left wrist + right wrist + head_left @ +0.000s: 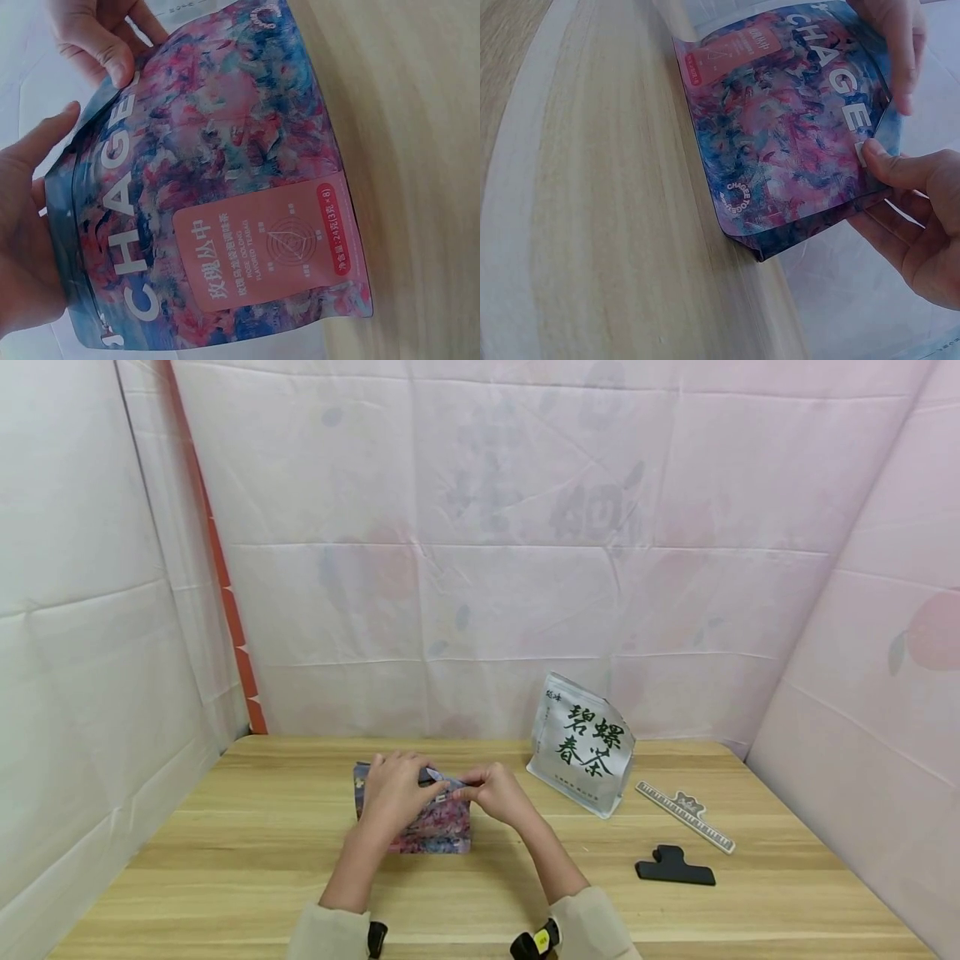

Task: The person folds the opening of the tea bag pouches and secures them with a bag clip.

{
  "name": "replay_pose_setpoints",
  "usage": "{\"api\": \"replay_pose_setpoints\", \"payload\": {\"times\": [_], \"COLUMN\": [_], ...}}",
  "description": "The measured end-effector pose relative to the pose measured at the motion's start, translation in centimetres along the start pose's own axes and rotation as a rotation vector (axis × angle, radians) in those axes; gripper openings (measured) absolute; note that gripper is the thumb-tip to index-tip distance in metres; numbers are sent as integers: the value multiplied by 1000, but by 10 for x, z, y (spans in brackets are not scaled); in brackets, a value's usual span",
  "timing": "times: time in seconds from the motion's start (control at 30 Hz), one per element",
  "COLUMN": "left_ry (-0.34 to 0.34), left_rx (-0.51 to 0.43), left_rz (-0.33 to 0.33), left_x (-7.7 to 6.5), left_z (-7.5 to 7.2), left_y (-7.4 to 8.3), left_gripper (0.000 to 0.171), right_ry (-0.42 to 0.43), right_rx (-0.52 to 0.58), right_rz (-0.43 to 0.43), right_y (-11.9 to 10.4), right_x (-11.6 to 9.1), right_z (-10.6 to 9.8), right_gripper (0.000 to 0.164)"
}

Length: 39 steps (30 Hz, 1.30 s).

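A tea pouch (442, 828) with a pink and blue painted pattern stands upright on the wooden table. White letters and a pink label show on the pouch front (247, 142). My left hand (393, 792) holds its top edge at the left and middle, thumb to the front and the other fingers behind, partly hidden. At the opposite top corner, my right hand (926, 206) pinches the edge between thumb and fingers. The top strip is bent between the two hands.
To the right stands a silver tea bag (581, 745) with green characters. Beside it lie a whitish long sealing clip (686, 816) and a black bag clip (675, 867). Pale printed cloth (510, 602) hangs behind the table (247, 860) and along both sides.
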<state>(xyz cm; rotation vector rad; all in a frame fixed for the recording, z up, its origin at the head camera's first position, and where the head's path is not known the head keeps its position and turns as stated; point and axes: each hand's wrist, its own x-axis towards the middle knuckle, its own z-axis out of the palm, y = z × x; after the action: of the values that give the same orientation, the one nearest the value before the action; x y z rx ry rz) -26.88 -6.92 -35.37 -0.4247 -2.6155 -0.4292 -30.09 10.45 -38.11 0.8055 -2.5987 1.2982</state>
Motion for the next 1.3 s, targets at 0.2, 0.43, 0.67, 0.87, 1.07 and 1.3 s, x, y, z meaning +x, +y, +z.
{"api": "replay_pose_setpoints", "payload": {"times": [0.2, 0.43, 0.67, 0.87, 1.07, 1.3], "left_ry": [11, 1, 0, -60, -100, -85], "left_rx": [56, 62, 46, -52, -168, -148], "left_rz": [-17, -36, -30, -14, 1, -13], "left_x": [1, 1, 0, 1, 0, 1], "left_z": [3, 4, 3, -1, -8, -8], "left_y": [1, 3, 2, -3, -7, -4], "left_gripper": [34, 34, 33, 29, 23, 23], "right_ry": [-11, -17, -32, -32, -32, -40], "right_rx": [11, 19, 41, 42, 46, 68], "right_rz": [6, 14, 7, 20, 30, 5], "right_y": [1, 1, 1, 1, 0, 0], "right_x": [0, 0, 0, 0, 0, -1], "right_z": [0, 0, 0, -1, -1, -2], "right_gripper": [9, 8, 7, 9, 10, 9]}}
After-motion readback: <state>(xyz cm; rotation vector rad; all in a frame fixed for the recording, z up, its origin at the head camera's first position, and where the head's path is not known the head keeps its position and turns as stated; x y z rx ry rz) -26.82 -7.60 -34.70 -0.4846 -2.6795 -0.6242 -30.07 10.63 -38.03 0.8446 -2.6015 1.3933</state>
